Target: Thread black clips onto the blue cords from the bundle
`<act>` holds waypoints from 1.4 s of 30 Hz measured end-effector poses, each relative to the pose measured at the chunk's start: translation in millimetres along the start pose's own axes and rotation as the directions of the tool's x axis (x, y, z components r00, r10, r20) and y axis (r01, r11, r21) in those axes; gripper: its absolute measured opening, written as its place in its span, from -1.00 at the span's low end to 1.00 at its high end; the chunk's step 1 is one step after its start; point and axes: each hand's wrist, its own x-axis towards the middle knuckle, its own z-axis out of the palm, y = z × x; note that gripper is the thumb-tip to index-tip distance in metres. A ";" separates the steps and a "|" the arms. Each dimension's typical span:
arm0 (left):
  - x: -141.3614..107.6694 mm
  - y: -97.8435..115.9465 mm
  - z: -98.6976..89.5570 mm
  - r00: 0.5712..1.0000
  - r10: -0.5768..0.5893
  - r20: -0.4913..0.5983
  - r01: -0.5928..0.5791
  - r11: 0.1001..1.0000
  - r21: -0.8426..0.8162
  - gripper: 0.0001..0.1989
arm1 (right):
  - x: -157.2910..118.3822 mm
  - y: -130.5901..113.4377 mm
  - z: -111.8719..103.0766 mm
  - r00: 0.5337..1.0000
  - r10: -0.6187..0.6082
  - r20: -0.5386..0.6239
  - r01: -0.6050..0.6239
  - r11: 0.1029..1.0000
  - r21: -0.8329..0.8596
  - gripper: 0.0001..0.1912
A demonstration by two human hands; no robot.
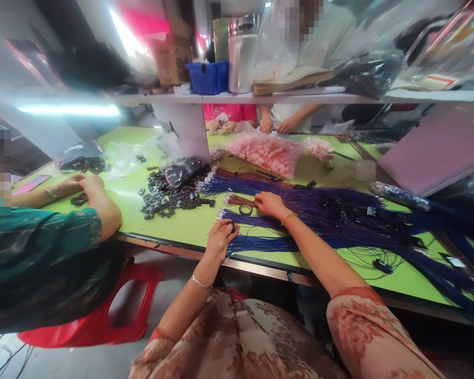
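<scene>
Head view: left hand (218, 238) pinches black piece (231, 226), right hand (270, 203) brown wires (240, 200) pointing leftward.

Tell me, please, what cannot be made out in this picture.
Head view: the shape of the black piece in the left hand; fingers cover most of it.
Head view: whether the right hand grips or touches the brown wires; its fingers hide the contact.
Head view: markings on the piled black parts; too small.
Head view: the full run of the blue wires; the right edge cuts some off.

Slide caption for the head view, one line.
Left hand holds a small black item; right hand is at brown wires, near blue wires.
</scene>
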 end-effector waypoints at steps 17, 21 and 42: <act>0.0 6.4 -2.6 1.000 -0.008 -0.012 0.008 1.000 -0.015 -0.76 | 2.1 6.0 3.8 0.994 -0.042 -0.100 0.039 0.999 -0.026 -0.79; 2.4 7.1 -2.0 1.000 0.001 0.006 -0.001 1.000 -0.024 -0.75 | 7.4 -7.7 -2.6 0.984 -0.086 -0.158 0.116 0.975 0.188 -0.83; 27.1 3.4 22.4 0.999 0.042 0.033 -0.037 0.989 -0.142 -0.88 | -41.9 -59.3 -7.7 0.917 -0.200 -0.344 0.375 0.728 0.574 -0.83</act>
